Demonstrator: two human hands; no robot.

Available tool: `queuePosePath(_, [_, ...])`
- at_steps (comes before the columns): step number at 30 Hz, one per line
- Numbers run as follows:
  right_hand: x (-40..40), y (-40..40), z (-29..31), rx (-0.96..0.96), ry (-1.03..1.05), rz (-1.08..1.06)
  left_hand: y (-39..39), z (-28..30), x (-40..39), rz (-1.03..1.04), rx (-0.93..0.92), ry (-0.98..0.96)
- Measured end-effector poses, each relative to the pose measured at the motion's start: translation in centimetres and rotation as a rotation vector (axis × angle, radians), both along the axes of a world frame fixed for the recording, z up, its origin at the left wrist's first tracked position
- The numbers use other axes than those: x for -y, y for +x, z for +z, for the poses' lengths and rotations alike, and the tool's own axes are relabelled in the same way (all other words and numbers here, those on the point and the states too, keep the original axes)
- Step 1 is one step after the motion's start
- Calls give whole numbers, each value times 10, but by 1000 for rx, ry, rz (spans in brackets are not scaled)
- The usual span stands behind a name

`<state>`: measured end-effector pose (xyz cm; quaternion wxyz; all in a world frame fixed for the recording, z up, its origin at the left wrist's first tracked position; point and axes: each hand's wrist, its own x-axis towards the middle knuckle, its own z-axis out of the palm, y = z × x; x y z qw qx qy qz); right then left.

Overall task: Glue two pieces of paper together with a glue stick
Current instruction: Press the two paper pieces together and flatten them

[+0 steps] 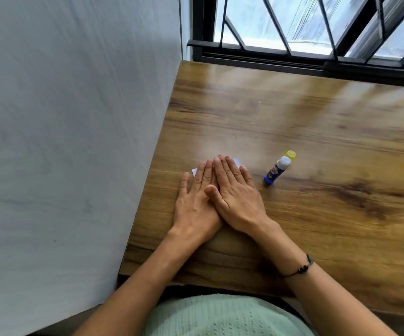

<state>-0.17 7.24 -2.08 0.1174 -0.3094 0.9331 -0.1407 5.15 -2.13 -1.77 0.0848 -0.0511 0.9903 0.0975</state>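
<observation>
White paper [309, 162] lies flat on the wooden table [317, 132], almost fully covered; only its far corner and a small left corner [194, 171] show. My left hand [197, 202] presses flat on it with straight fingers. My right hand [234, 192] lies flat partly over the left one, fingers straight, pressing down too. A blue glue stick [276, 171] stands uncapped to the right of my hands, white tip up. Its yellow cap [290, 154] sits just behind it.
A grey wall [75, 141] runs along the table's left edge. A barred window [317, 32] lies behind the far edge. Bare wood stretches to the right and beyond my hands. A dark bracelet [301, 267] circles my right wrist.
</observation>
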Motion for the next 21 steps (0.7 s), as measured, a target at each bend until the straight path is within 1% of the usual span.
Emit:
queuePosePath(4, [-1, -1, 2, -51, 31, 3, 5, 4, 3, 26, -14, 44])
queuePosePath(7, [-11, 9, -3, -96, 84, 7, 12, 1, 1, 47, 25, -4])
queuePosePath(13, [-7, -3, -4, -104, 49, -21, 1, 3, 10, 88, 18, 7])
queuePosePath(16, [-20, 8, -5, -131, 92, -11, 9, 1, 12, 105, 16, -28])
queuePosePath(21, [-43, 21, -7, -194, 92, 6, 10, 3, 10, 134, 14, 13])
